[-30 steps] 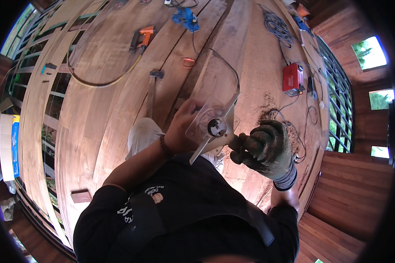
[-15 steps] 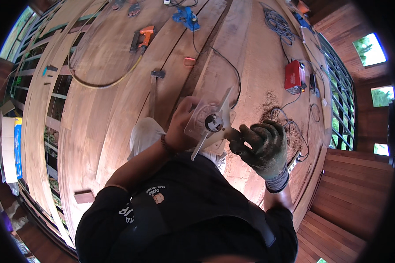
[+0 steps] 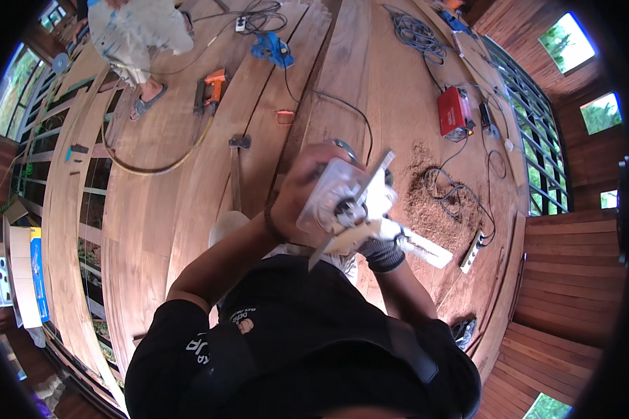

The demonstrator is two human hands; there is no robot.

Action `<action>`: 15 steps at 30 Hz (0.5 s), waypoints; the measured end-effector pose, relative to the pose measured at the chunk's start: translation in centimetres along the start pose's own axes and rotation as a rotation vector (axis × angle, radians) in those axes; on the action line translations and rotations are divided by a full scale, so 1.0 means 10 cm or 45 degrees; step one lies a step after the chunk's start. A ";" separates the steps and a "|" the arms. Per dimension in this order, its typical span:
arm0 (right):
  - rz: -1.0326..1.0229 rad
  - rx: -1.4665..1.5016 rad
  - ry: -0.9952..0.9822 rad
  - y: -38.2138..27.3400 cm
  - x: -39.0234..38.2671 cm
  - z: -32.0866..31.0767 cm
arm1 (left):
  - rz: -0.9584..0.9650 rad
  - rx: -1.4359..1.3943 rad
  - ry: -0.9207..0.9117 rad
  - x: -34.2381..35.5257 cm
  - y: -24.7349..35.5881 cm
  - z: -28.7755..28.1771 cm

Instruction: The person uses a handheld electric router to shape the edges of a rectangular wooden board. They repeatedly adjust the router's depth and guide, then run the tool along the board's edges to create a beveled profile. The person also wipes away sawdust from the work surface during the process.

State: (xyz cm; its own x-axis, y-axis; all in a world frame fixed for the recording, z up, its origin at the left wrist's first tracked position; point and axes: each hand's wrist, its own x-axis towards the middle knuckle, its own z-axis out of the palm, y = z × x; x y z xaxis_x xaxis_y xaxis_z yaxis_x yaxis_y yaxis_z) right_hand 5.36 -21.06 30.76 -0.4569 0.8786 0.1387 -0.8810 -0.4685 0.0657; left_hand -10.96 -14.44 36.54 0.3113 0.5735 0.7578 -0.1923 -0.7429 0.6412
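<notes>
Both hands raised closer, left hand [image 3: 302,199] gripping clear-guarded tool [image 3: 342,202] (glove now hidden)

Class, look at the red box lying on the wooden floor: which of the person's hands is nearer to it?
Right. The gloved right hand sits on the red box's side; the bare left hand lies farther away, beyond the tool both hold.

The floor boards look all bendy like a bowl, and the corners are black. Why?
In the head view, the wide fisheye lens curves the straight floor boards toward the rim and leaves black corners. The windows glare bright. The left hand and the clear plastic tool it holds look slightly blurred.
</notes>
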 end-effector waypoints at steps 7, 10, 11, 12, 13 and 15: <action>0.030 0.314 0.214 -0.04 0.19 0.51 | 0.175 0.353 -0.421 0.13 -0.06 -0.09; -0.208 -0.217 0.384 -0.07 0.15 0.67 | 0.095 0.341 -0.465 0.16 -0.09 -0.22; -0.306 -0.429 0.414 -0.08 0.14 0.71 | 0.089 0.302 -0.453 0.17 -0.12 -0.31; -0.308 -0.615 0.326 -0.12 0.16 0.74 | 0.042 0.301 -0.438 0.13 -0.15 -0.39; -0.239 -0.707 0.103 -0.16 0.19 0.77 | -0.018 0.342 -0.374 0.08 -0.21 -0.49; -0.288 -0.770 0.088 -0.26 0.16 0.84 | -0.217 0.490 -0.249 -0.13 -0.37 -0.63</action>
State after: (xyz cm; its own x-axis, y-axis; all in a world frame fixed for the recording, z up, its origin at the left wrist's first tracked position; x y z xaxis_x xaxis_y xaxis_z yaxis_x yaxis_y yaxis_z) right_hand 8.00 -19.22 39.09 -0.2414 0.9628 0.1214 -0.8607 -0.1546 -0.4850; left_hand -16.51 -10.22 33.93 0.4850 0.6501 0.5849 0.2248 -0.7390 0.6351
